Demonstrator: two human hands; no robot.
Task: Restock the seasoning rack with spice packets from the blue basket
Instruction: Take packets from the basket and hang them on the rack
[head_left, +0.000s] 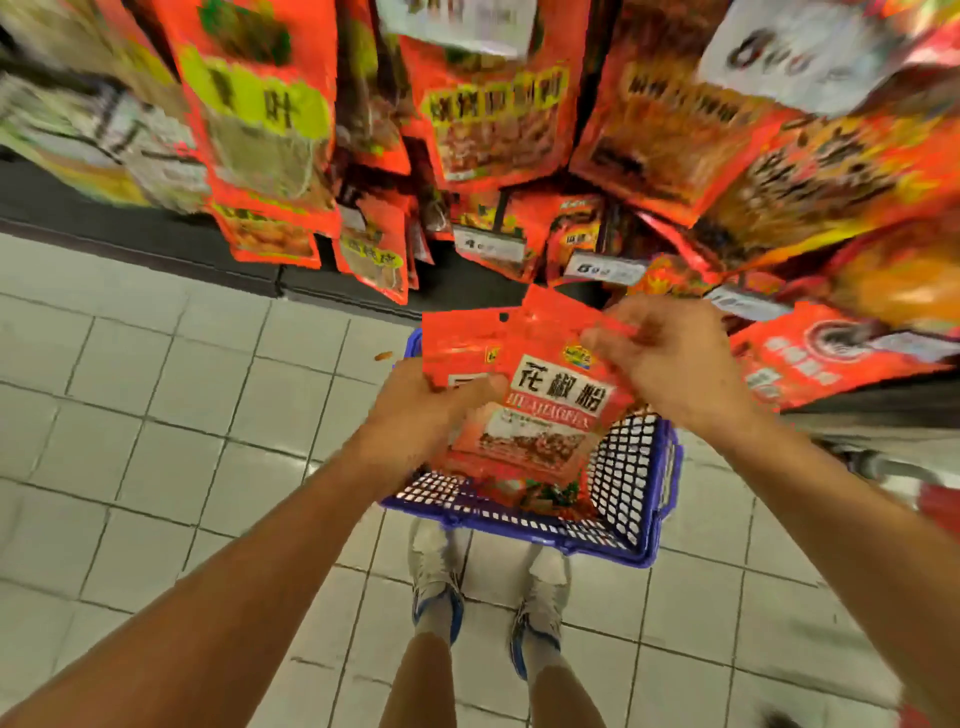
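Observation:
I hold a small stack of red spice packets (545, 400) above the blue basket (639, 499), which stands on the floor in front of my feet. My left hand (431, 405) grips the stack from the left, thumb across the front packet. My right hand (670, 358) pinches the top right corner of the front packet. More red packets (550, 496) lie in the basket below. The seasoning rack (467, 119) hangs just beyond, full of red packets on hooks.
Price tags (605, 267) hang on the hooks in front of the lower packets. A dark base shelf (156, 244) runs along the left under the rack. White floor tiles (182, 415) spread to the left. My shoes (436, 587) stand just behind the basket.

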